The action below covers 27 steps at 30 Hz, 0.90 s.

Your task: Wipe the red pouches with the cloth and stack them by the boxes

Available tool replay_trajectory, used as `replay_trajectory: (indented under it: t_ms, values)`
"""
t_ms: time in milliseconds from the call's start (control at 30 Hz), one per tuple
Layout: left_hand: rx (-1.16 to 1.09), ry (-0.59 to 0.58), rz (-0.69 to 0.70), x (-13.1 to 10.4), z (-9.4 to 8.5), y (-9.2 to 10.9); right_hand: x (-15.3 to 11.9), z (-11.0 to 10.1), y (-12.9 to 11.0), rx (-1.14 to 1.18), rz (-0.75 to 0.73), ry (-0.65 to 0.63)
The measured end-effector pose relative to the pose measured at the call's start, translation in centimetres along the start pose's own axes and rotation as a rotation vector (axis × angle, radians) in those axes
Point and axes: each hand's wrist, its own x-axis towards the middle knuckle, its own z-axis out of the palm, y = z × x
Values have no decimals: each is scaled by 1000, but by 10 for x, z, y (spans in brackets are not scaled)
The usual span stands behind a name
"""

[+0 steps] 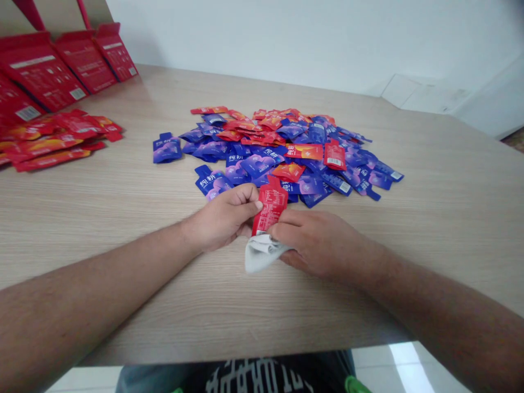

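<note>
Between my two hands is a red sachet [270, 204], its printed back facing up and its narrow spout end pointing away from me. My left hand [229, 215] pinches its left edge between thumb and fingers. In my right hand [321, 240] a folded white cloth [264, 254] is gripped, pressed against the lower right part of the sachet. The right fingertips are partly hidden by the cloth. Just beyond my hands lies a mixed pile of blue sachets [260, 162] and red-orange sachets [303, 151].
At the far left, red-orange sachets [53, 143] are stacked in front of several red boxes [45, 71] with raised flaps. One blue sachet [166, 149] lies left of the pile. The wooden table [184, 316] meets a white wall [266, 43] behind.
</note>
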Motion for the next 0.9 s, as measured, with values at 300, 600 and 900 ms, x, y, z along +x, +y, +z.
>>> replay_trajectory:
  t_ms: [300,600,900]
  values:
    - [-54,18,2,1,0,2,0,4,1,-18,53,43]
    - [-91,11,18,2,-2,2,-1,1,18,-26,168,127]
    - [-142,24,25,2,-1,4,0,0,23,-22,241,159]
